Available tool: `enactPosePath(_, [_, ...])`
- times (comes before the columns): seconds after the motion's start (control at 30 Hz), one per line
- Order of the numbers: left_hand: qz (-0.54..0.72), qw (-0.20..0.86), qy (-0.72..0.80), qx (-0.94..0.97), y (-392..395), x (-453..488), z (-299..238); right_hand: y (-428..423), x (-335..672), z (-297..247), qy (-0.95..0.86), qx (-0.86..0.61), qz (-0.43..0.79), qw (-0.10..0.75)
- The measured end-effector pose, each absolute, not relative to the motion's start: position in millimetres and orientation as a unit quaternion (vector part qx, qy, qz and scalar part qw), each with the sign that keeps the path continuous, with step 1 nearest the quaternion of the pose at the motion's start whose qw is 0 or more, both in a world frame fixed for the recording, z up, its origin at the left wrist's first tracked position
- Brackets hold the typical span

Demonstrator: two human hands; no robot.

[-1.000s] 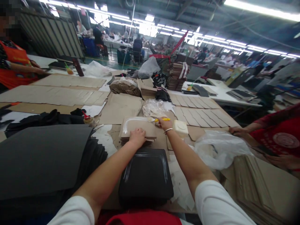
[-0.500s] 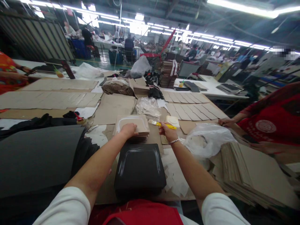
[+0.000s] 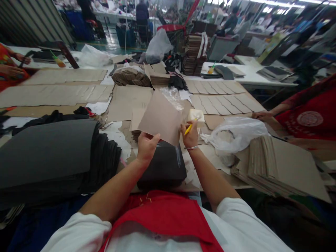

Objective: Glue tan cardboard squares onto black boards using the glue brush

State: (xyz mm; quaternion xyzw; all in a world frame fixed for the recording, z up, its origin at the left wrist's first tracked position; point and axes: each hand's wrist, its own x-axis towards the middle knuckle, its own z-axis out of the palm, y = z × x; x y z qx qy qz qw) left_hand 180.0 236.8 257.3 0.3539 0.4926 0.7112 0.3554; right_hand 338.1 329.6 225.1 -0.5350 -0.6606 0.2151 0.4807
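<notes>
My left hand (image 3: 147, 145) grips the near corner of a brown cardboard sheet (image 3: 162, 117), raised and tilted above the work table. My right hand (image 3: 189, 134) is closed round a yellow-handled brush (image 3: 190, 126), close to the sheet's right edge; its bristle end is hidden. Below the sheet lies a stack of black panels (image 3: 162, 168) with white streaks showing on its right side. Partly covered behind the sheet is a stack of cardboard pieces (image 3: 137, 120). A pale, squarish tub or block (image 3: 196, 115) sits just beyond my right hand.
Dark grey sheets (image 3: 49, 150) are piled at left. A clear plastic bag (image 3: 236, 133) and a leaning cardboard stack (image 3: 278, 164) lie at right. Rows of overlapping cardboard (image 3: 217, 103) stretch behind. A co-worker in a red apron (image 3: 307, 115) stands at right; another person's hand (image 3: 13, 70) shows far left.
My left hand has lifted a cardboard sheet off the small stack and brought it nearer, above the black panels. The brush has turned in my right hand. The view has tilted down.
</notes>
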Motion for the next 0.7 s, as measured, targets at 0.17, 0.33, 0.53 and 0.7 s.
enactPosePath(0.17, [0.733,0.409,0.470,0.273,209,190,243,315,356,216,-0.637,-0.583,0.224,0.452])
enactPosePath(0.33, [0.691,0.415,0.504,0.310,185,180,232,298,360,208,-0.638,-0.555,0.258,0.466])
enactPosePath(0.53, [0.564,0.431,0.617,0.341,171,119,216,277,374,202,-0.694,-0.566,0.194,0.401])
enactPosePath(0.7, [0.325,0.328,0.740,0.488,162,88,195,267,380,183,-0.760,-0.561,0.190,0.266])
